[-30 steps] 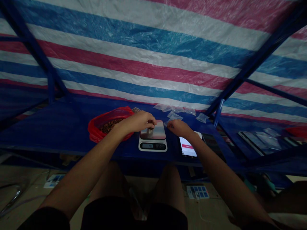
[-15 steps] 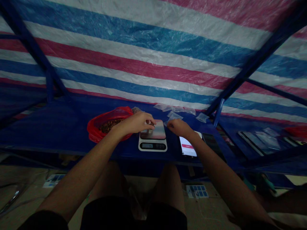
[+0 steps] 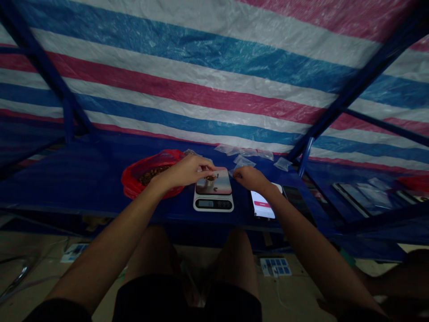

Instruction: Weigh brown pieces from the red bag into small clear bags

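In the middle of the frame, the left hand (image 3: 196,170) is bent over a small cup (image 3: 210,182), which stands on the plate of a kitchen scale (image 3: 223,186); I judge that the step in hand is portioning by weight, with brown pieces put into this cup; some brown pieces show at its mouth, and a few loose bits (image 3: 215,189) lie on the plate beside it; the thumb and fingers come very near to the rim, but I cannot tell whether they grip the cup or some pieces.

At the left of the centre, a red plastic bag (image 3: 129,181) stands open on the blue bench (image 3: 83,179), with more brown pieces (image 3: 152,174) inside, partly behind the left forearm; the right hand (image 3: 250,177), just right of the centre, has its fingers folded inward near clear plastic bags (image 3: 244,162), and whether it holds anything is hidden; below its wrist lies a lit phone (image 3: 263,208).

The next move calls, in my judgement, for reading the display (image 3: 205,204), whose digits are too small for me, and for small, gentle corrections, without pressing on the plate.
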`<state>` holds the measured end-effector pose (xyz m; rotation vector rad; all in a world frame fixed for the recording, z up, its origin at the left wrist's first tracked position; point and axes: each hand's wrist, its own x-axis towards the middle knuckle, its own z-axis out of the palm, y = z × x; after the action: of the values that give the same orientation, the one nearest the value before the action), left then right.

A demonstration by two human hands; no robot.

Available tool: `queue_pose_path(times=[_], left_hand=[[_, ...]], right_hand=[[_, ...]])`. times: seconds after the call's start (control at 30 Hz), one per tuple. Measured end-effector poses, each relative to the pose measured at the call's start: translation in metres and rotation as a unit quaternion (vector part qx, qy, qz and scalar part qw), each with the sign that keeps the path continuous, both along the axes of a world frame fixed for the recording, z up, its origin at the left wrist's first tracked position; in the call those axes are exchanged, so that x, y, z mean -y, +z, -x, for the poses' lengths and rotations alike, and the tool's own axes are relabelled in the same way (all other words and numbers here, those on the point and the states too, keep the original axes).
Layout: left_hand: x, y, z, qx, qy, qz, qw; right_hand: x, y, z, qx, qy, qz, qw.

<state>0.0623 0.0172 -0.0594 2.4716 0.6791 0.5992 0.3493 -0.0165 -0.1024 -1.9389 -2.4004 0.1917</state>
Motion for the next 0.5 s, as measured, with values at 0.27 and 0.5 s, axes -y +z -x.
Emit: queue_pose_path(times=[0.27, 0.5], left_hand=[[-0.01, -0.007, 0.011, -0.051, 0.039, -0.049, 0.997], [-0.018, -0.022, 0.004, -0.138, 0.039, -0.065, 0.987]], right_hand=[[0.002, 0.013, 0.022, -0.154, 0.045, -0.105, 0.981], [-0.018, 0.013, 0.048, -0.149, 0.123, -0.078, 0.978]])
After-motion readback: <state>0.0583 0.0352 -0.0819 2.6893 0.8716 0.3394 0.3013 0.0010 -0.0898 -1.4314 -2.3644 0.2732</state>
